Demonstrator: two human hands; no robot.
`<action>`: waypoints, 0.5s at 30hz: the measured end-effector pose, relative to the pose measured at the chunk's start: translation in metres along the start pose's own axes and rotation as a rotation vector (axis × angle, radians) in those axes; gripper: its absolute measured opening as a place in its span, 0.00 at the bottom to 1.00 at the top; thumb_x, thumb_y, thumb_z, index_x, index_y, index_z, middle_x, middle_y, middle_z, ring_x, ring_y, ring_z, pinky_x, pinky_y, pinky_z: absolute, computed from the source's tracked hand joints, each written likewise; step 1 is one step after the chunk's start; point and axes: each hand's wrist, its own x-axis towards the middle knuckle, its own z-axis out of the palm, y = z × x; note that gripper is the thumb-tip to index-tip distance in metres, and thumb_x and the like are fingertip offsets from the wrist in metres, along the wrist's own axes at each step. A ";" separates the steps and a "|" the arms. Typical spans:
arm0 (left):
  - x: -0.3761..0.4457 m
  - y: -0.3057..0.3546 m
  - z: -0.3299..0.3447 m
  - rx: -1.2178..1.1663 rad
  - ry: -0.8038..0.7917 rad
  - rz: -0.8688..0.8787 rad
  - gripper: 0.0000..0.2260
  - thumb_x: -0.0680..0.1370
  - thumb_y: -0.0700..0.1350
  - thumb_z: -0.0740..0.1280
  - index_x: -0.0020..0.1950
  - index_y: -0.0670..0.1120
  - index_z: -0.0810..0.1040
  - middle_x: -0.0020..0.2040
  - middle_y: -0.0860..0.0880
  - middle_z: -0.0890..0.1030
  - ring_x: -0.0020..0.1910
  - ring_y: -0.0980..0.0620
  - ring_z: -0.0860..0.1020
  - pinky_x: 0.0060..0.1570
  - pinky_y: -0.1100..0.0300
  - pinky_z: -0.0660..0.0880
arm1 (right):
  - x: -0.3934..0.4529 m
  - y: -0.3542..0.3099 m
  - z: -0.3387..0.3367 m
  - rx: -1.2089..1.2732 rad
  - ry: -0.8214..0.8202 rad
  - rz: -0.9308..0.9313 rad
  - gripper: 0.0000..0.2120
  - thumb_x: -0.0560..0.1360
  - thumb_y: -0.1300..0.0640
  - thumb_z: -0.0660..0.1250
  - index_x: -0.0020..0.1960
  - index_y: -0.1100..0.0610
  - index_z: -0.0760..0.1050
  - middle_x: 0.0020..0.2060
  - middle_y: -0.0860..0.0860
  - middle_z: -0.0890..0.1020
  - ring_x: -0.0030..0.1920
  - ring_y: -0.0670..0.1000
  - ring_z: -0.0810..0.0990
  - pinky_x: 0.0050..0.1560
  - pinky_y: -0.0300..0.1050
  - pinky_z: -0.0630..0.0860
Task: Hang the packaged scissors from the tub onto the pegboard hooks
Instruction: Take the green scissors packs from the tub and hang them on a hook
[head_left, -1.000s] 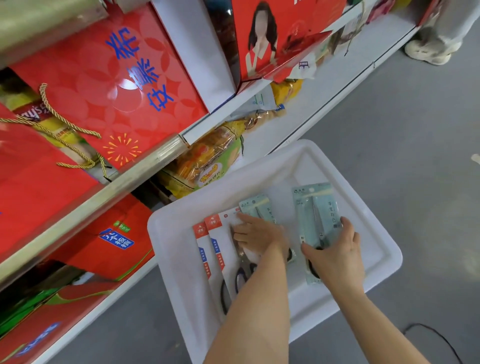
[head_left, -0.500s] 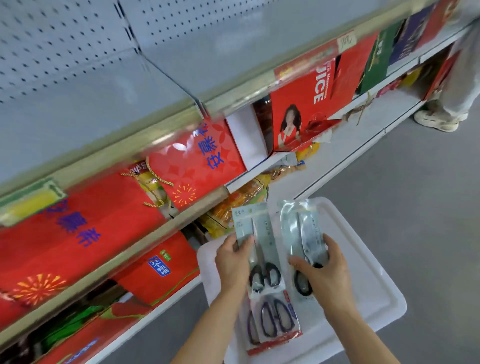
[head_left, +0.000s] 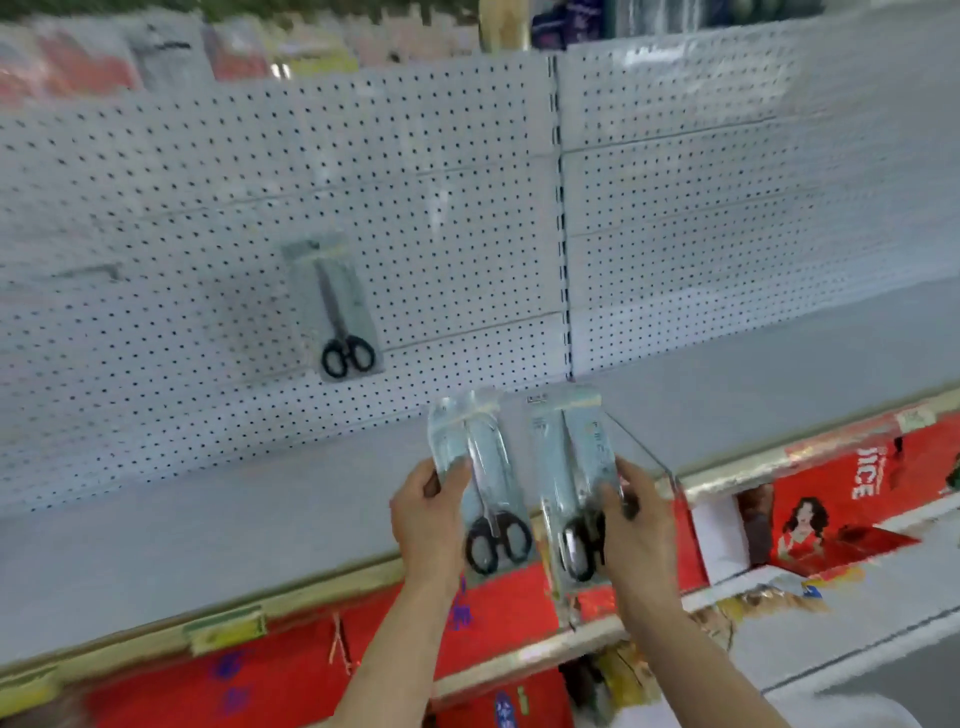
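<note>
My left hand (head_left: 427, 514) grips a pale blue pack of black-handled scissors (head_left: 480, 478), held upright in front of the shelf. My right hand (head_left: 641, 525) grips a second pack of scissors (head_left: 569, 467) just to the right of the first. Both packs are below the white pegboard (head_left: 208, 208). One pack of scissors (head_left: 336, 309) hangs on the pegboard, up and left of my hands. A bare hook (head_left: 88, 271) sticks out at the far left. Only a white corner of the tub (head_left: 862, 714) shows at the bottom right.
A grey shelf (head_left: 208, 519) with a metal front rail runs under the pegboard. Red gift boxes (head_left: 831, 499) fill the shelf below. Blurred packaged goods (head_left: 156, 52) hang along the top. A vertical upright (head_left: 563, 234) splits the pegboard into two panels.
The view has swung up from the tub to the pegboard. Both hands have lifted their scissors packs from tub level to in front of the shelf.
</note>
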 end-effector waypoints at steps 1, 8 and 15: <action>0.012 0.017 -0.013 -0.019 0.014 0.027 0.16 0.75 0.45 0.72 0.38 0.34 0.73 0.32 0.46 0.65 0.31 0.55 0.61 0.31 0.61 0.59 | 0.000 -0.016 0.015 0.034 -0.021 -0.020 0.11 0.79 0.58 0.64 0.60 0.49 0.76 0.42 0.49 0.81 0.41 0.49 0.78 0.45 0.47 0.77; 0.070 0.102 -0.081 -0.112 0.058 0.123 0.15 0.75 0.44 0.72 0.35 0.37 0.72 0.28 0.53 0.67 0.27 0.57 0.62 0.29 0.66 0.60 | -0.012 -0.092 0.087 0.207 -0.120 -0.083 0.08 0.78 0.59 0.66 0.55 0.50 0.76 0.42 0.54 0.78 0.38 0.51 0.75 0.36 0.41 0.70; 0.134 0.134 -0.084 -0.076 0.048 0.112 0.09 0.72 0.48 0.74 0.39 0.44 0.77 0.34 0.47 0.74 0.34 0.52 0.68 0.36 0.58 0.66 | -0.020 -0.123 0.120 0.253 -0.160 -0.074 0.09 0.79 0.60 0.65 0.59 0.54 0.74 0.40 0.53 0.77 0.37 0.61 0.73 0.37 0.52 0.75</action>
